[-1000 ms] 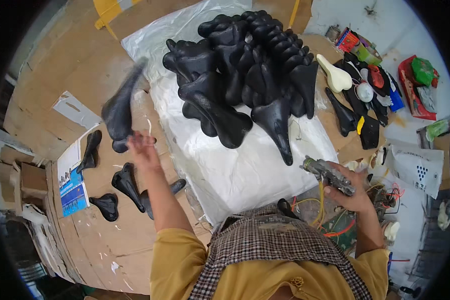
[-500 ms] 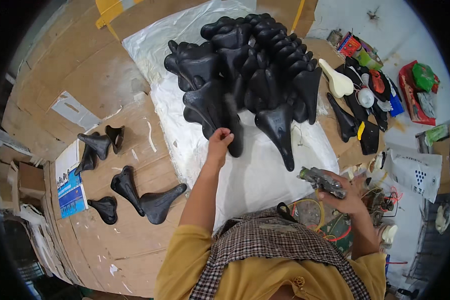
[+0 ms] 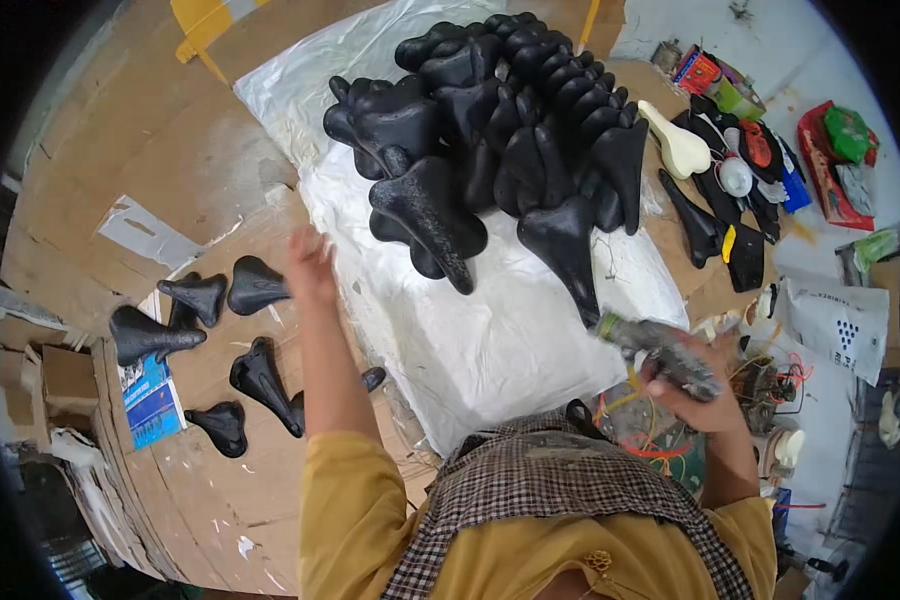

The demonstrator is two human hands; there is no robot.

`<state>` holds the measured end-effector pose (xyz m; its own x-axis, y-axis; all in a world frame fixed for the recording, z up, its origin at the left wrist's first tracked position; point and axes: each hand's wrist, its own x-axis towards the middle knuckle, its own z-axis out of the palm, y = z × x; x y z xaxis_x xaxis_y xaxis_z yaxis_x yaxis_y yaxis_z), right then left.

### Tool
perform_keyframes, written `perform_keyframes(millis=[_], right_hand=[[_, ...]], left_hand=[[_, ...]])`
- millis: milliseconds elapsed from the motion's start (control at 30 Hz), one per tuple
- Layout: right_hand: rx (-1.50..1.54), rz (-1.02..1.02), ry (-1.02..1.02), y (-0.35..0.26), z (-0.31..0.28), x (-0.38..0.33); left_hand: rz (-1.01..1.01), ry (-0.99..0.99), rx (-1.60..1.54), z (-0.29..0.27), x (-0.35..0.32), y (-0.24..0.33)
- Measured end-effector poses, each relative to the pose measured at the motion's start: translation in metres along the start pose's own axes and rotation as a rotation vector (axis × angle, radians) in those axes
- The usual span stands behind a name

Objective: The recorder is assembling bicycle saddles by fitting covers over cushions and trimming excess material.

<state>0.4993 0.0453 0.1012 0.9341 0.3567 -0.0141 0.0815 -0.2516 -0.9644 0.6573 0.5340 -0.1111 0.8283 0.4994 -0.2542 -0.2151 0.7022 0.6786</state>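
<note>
- A heap of black bicycle saddles [image 3: 510, 130] lies on a white plastic sheet [image 3: 490, 340] spread over the cardboard-covered floor [image 3: 90, 150]; the sheet works as the only tray here, and the heap fills its far half while its near half lies bare.
- The left hand [image 3: 310, 265] hovers at the sheet's left edge, blurred, fingers spread and holding nothing that can be made out; the nearest loose saddle [image 3: 255, 285] lies just beside it on the cardboard.
- More loose saddles [image 3: 155, 335] lie scattered on the cardboard to the left, apart from one another, near a blue printed booklet [image 3: 150, 400].
- The right hand [image 3: 695, 385] has its grip closed around a grimy hand tool [image 3: 660, 345], whose tip points toward the sheet's right edge; what kind of tool it is cannot be told.
- Right of the heap, a cream saddle [image 3: 680, 145], dark saddle parts and coloured packets [image 3: 830, 150] crowd the floor, small and hard to sort out.
- A tangle of wires [image 3: 650, 440] sits partly hidden behind the right forearm.
- The fisheye rim cuts off the floor on all sides.
</note>
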Motion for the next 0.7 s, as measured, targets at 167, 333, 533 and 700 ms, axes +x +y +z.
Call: perform_keyframes(millis=[167,333,533,700], right_hand=[[-0.151,0.226,-0.124,0.001,0.011,0.0],[-0.108,0.412,-0.16,0.017,0.023,0.014],[0.014,0.312,-0.133,0.015,0.031,0.02],[-0.029,0.298,-0.113,0.01,0.043,0.01]], left_hand=[[-0.139,-0.207,0.57,0.063,0.009,-0.08],[0.021,-0.349,0.775,0.073,0.005,-0.091],[-0.109,-0.238,0.701,0.071,0.026,-0.075],[-0.236,-0.363,0.756,0.061,0.024,-0.063]])
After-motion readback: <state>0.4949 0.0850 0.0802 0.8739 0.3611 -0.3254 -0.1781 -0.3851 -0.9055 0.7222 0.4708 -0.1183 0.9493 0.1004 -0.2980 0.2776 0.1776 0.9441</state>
